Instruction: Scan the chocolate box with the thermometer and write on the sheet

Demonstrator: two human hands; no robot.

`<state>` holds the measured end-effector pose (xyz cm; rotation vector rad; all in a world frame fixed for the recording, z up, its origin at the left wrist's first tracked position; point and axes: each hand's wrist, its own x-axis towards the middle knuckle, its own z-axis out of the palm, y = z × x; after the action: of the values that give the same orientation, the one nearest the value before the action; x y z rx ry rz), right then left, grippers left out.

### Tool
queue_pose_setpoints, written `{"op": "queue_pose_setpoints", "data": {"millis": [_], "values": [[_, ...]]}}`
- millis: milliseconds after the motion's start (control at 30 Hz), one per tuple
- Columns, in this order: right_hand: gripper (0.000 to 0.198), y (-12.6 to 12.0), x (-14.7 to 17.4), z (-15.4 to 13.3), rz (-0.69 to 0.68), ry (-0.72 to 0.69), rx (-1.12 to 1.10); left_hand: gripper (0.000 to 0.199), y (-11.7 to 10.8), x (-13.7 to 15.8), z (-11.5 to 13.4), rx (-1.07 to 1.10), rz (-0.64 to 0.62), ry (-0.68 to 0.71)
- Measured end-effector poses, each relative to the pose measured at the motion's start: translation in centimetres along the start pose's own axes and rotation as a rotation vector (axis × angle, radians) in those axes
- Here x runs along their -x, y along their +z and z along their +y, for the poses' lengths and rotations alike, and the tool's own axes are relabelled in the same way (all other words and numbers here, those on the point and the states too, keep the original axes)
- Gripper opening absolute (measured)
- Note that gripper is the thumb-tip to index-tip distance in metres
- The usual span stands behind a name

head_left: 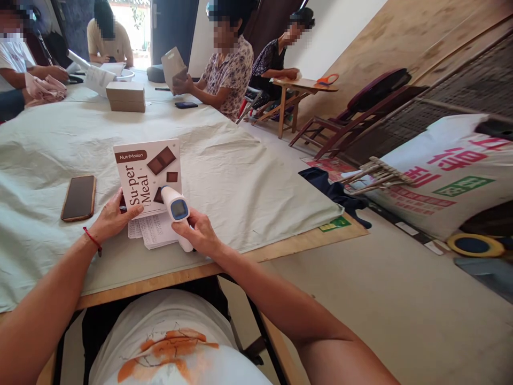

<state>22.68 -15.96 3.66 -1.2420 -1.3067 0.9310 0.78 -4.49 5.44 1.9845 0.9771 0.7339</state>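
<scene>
Steadying the box [147, 176] upright, the left hand [114, 216] grips its edge; the right hand [199, 232] is clamped on the thermometer [177, 214]. Keep its nose square to the panel, just beside it, wrist resting on the desk [248, 182].

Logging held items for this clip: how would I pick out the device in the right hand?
Start at the big table under the pale green cloth. At its near edge the left hand steadies a white "Super Meal" box. Against that box the right hand grips a white handheld thermometer, the only item with a blue-framed screen.
</scene>
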Motion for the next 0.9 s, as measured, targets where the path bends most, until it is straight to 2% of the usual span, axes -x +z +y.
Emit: {"op": "queue_pose_setpoints", "data": {"millis": [267, 567, 800, 900], "values": [[0.034, -0.2, 0.0, 0.0, 0.070, -0.015, -0.005, 0.067, 0.0, 0.0, 0.1, -0.031, 0.024, -0.002], [0.038, -1.2, -1.1, 0.7, 0.392, 0.009, -0.097, 0.068, -0.3, -0.2, 0.2, -0.056, 0.024, -0.012], [0.042, -1.3, -1.1, 0.9, 0.403, 0.005, -0.080, 0.068, -0.2, -0.2, 0.3, -0.042, 0.021, -0.016], [0.044, -2.2, -1.3, 1.4, 0.378, -0.014, 0.001, 0.070, -0.2, -0.2, 0.3, -0.034, 0.027, -0.017]]}}
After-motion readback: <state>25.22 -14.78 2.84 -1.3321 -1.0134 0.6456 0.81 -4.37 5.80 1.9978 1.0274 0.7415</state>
